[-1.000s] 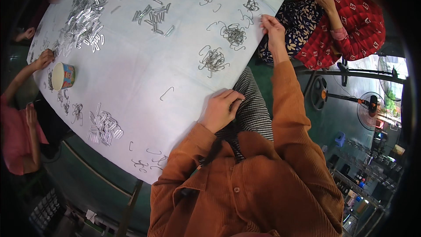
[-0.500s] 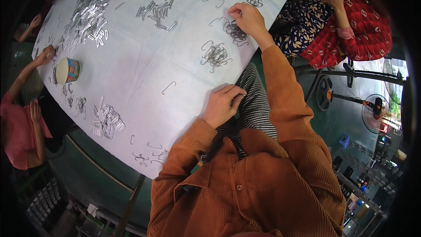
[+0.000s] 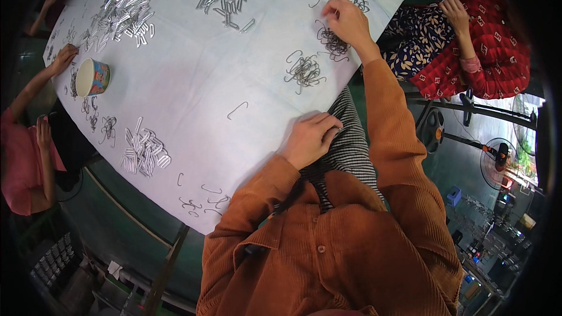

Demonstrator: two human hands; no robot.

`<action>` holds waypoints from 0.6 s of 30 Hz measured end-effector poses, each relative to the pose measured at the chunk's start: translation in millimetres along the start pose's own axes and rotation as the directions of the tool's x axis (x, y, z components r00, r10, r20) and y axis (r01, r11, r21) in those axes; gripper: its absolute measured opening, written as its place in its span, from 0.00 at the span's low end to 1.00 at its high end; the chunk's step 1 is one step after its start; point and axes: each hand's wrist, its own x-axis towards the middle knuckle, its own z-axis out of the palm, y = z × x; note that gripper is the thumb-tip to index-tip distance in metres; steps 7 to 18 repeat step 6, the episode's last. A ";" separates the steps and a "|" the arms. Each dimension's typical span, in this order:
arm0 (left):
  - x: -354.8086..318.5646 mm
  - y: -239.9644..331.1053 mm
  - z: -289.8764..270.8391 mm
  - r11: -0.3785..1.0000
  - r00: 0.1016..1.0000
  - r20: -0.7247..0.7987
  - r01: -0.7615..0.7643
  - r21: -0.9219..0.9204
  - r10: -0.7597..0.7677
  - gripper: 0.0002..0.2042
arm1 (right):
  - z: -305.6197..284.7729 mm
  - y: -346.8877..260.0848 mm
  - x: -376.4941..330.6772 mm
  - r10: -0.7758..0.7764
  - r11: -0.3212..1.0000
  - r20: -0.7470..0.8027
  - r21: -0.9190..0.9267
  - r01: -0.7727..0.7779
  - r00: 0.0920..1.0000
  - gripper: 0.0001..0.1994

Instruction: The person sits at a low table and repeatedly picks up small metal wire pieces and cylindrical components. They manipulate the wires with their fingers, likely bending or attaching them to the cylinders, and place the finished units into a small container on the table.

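My left hand (image 3: 310,139) rests at the near edge of the table, its thumb and forefinger pinched together. A tiny glint shows at the fingertips, too small to name. Farther off, my right hand (image 3: 351,22) is above a tangled pile of metal hooks (image 3: 333,44). Its fingers curl downward, with a gap between thumb and forefinger and nothing visible held. Another heap of wire hooks (image 3: 305,72) lies between my hands. A single hook (image 3: 237,109) lies to the left of my left hand.
On the white-covered table (image 3: 193,99) are heaps of flat metal loops (image 3: 143,152), scattered hooks (image 3: 219,202) and a paper tub (image 3: 93,78). A person in red (image 3: 492,41) sits at the right, and one in pink (image 3: 23,169) at the left. A fan (image 3: 500,161) stands right.
The whole view has shifted, so the table appears farther right. My right hand's thumb and forefinger have parted slightly over the hooks. The left hand keeps its pinch at the table edge.
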 end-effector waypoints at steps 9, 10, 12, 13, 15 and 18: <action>-1.9 -0.8 -0.9 1.000 1.000 0.015 -0.012 0.013 0.012 0.06 | 23.5 18.2 31.4 0.041 0.998 0.040 -0.043 -0.039 0.998 0.13; -1.9 -0.8 -0.9 1.000 1.000 0.015 -0.012 0.013 0.012 0.06 | 23.5 18.2 31.4 0.041 0.998 0.040 -0.043 -0.039 0.998 0.13; -1.9 -0.8 -0.9 1.000 1.000 0.015 -0.012 0.013 0.012 0.06 | 23.5 18.2 31.4 0.041 0.998 0.040 -0.043 -0.039 0.998 0.13; -1.9 -0.8 -0.9 1.000 1.000 0.015 -0.012 0.013 0.012 0.06 | 23.5 18.2 31.4 0.041 0.998 0.040 -0.043 -0.039 0.998 0.13; -1.9 -0.8 -0.9 1.000 1.000 0.015 -0.012 0.013 0.012 0.06 | 23.5 18.2 31.4 0.041 0.998 0.040 -0.043 -0.039 0.998 0.13; -1.9 -0.8 -0.9 1.000 1.000 0.015 -0.012 0.013 0.012 0.06 | 23.5 18.2 31.4 0.041 0.998 0.040 -0.043 -0.039 0.998 0.13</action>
